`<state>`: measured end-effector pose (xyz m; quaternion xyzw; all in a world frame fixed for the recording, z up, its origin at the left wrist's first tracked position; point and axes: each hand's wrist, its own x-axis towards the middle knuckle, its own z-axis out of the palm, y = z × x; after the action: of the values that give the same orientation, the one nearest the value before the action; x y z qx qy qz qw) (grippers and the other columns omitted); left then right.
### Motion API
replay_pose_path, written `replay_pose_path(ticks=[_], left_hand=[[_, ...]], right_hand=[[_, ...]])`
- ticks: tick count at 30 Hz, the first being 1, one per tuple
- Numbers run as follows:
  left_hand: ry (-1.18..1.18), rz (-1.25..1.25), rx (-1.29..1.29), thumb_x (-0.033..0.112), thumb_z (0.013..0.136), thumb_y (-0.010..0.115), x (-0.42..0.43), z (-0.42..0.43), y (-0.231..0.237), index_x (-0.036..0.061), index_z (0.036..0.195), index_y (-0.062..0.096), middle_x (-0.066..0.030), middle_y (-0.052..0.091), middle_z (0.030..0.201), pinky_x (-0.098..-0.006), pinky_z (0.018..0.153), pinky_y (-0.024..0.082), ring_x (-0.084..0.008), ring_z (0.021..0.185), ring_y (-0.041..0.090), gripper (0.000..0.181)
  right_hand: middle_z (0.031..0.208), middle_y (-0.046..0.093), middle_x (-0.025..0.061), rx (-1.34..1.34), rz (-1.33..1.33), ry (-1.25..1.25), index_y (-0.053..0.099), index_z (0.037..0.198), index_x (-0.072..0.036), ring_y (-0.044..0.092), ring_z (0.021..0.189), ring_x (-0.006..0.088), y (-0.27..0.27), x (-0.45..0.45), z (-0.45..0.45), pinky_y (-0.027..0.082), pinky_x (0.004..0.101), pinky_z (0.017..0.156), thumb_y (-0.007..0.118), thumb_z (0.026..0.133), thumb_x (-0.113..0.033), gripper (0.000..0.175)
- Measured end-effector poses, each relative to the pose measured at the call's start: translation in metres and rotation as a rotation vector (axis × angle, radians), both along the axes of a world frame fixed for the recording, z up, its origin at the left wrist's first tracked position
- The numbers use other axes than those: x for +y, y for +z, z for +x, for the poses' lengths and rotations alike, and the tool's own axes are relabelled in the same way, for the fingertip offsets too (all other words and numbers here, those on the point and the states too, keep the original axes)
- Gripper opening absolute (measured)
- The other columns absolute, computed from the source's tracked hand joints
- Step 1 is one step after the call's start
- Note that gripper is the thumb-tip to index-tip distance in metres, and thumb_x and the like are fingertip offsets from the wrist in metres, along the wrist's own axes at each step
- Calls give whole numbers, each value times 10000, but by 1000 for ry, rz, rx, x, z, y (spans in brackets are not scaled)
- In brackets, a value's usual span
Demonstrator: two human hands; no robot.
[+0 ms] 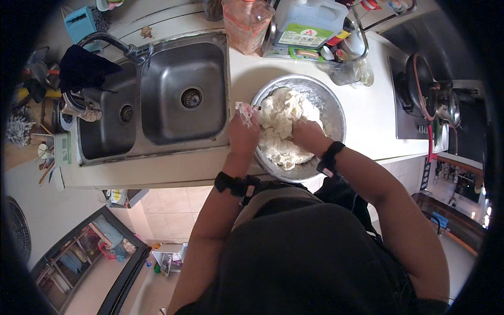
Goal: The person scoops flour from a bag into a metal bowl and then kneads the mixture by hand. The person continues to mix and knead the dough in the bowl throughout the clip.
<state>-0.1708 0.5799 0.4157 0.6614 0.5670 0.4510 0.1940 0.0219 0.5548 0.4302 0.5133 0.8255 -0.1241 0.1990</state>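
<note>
A wide metal bowl (338, 114) sits at the front of the counter and holds a large, rough mass of pale dough (285, 108). At the bowl's left rim is my left hand (244, 124), its fingers curled on the edge and white dough stuck to them. My right hand (309, 134) is pressed into the right side of the dough with bent fingers. Its fingertips are hidden in the dough. Each wrist wears a black band.
To the left is a double steel sink (183, 134) with a faucet (136, 53) and a dark cloth (86, 69). Behind the bowl stand a reddish plastic jug (248, 27), a large labelled jug (309, 23) and a glass (344, 73). A pan (419, 86) rests on the right-hand stove.
</note>
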Motion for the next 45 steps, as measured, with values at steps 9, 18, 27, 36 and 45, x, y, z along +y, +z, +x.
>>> replay_pose_path(ticks=[9,18,27,36,45], left_hand=[[33,-220,-99,210,835,509,-3,0,13,12,847,493,-203,555,798,-392,682,424,-398,786,523,199],[-83,-280,-34,242,848,487,4,-7,10,26,881,520,-191,573,845,-419,699,433,-382,835,533,221],[21,-255,-94,266,844,499,10,0,-1,9,884,499,-212,558,848,-414,677,428,-411,824,520,260],[23,-258,-99,214,816,545,7,0,-1,28,870,554,-171,596,829,-400,657,456,-367,790,561,194],[-2,-300,-117,189,815,541,7,0,3,51,794,519,-154,557,706,-411,577,443,-363,687,555,142]], right_hand=[[1192,499,174,422,-247,-244,482,1194,-57,493,1072,321,66,-10,13,383,380,923,558,808,-295,460],[1227,466,183,391,-134,-454,427,1226,-32,419,1151,308,10,72,48,324,345,965,409,890,-380,485],[1181,514,123,706,-308,-489,489,1168,-34,479,1081,252,47,51,-20,367,310,922,654,735,-375,576],[1232,423,172,214,131,66,484,1177,-127,400,1138,354,63,-60,6,321,447,963,639,713,-333,530],[903,563,170,178,172,88,517,1060,-51,552,879,320,12,-16,-6,455,404,721,547,703,-106,362]])
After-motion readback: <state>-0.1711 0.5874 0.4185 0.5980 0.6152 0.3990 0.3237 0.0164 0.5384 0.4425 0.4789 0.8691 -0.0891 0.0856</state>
